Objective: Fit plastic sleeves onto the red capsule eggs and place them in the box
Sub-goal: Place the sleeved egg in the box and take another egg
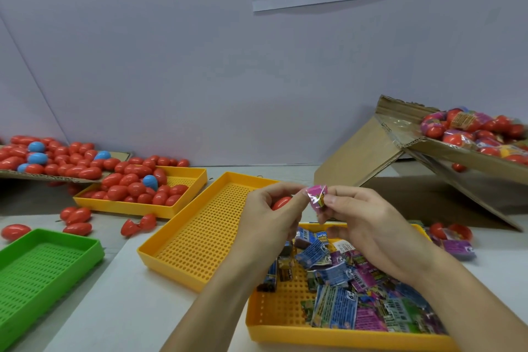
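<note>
Head view: left hand [267,208] grips red egg [281,202]; right hand [353,216] pinches pink sleeve [316,194], not yet fitted. Box [428,151] beyond holds many sleeved eggs; many bare left.

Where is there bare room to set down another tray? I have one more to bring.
The white tabletop is bare between the green perforated tray and the middle yellow perforated tray, which holds nothing. The far yellow tray of red eggs and the sleeve-filled tray are crowded.

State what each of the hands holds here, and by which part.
The left hand holds a red egg in its curled fingers and pinches the left edge of a pink sleeve. The right hand pinches the sleeve's right edge.
</note>
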Available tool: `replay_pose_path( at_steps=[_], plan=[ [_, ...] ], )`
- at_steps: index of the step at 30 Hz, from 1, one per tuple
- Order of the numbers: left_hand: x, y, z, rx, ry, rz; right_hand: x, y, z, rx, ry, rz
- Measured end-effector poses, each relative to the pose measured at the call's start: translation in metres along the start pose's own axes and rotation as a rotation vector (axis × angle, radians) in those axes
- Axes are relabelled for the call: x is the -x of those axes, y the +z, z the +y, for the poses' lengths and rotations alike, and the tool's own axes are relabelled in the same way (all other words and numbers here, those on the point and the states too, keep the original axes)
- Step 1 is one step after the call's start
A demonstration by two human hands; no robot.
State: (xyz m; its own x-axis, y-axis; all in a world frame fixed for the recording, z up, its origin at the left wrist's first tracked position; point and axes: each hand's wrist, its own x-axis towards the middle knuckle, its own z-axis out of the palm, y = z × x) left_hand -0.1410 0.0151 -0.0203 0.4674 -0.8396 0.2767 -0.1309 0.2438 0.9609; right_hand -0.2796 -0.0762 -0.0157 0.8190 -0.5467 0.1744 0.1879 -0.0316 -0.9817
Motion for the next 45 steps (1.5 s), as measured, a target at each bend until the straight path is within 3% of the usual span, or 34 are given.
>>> replay_pose_path(
  at_steps=[4, 9, 15, 24, 31, 37, 41, 45],
  plan=[
    [0.000, 0.002, 0.000, -0.046, 0.051, 0.040, -0.001, 0.001, 0.002, 0.069, -0.007, 0.023],
    [0.000, 0.001, -0.004, -0.323, 0.206, 0.101, -0.002, -0.002, 0.003, 0.065, -0.080, 0.175],
    [0.001, 0.002, -0.007, -0.445, 0.224, 0.073, -0.002, -0.001, 0.003, 0.056, -0.119, 0.226],
    [-0.001, 0.002, -0.007, -0.377, 0.235, 0.168, -0.002, -0.001, 0.003, 0.035, -0.007, 0.091],
    [0.000, 0.002, -0.005, -0.392, 0.252, 0.144, -0.004, -0.004, 0.007, 0.135, 0.021, 0.141],
    [0.000, 0.001, -0.004, -0.372, 0.163, 0.081, -0.005, -0.005, 0.010, 0.185, 0.028, 0.271],
    [0.003, 0.001, -0.005, -0.304, -0.039, -0.034, -0.009, -0.011, 0.016, 0.210, 0.009, 0.458],
    [0.005, 0.004, -0.004, -0.298, -0.137, -0.112, -0.010, -0.011, 0.018, 0.246, -0.020, 0.500]
  ],
)
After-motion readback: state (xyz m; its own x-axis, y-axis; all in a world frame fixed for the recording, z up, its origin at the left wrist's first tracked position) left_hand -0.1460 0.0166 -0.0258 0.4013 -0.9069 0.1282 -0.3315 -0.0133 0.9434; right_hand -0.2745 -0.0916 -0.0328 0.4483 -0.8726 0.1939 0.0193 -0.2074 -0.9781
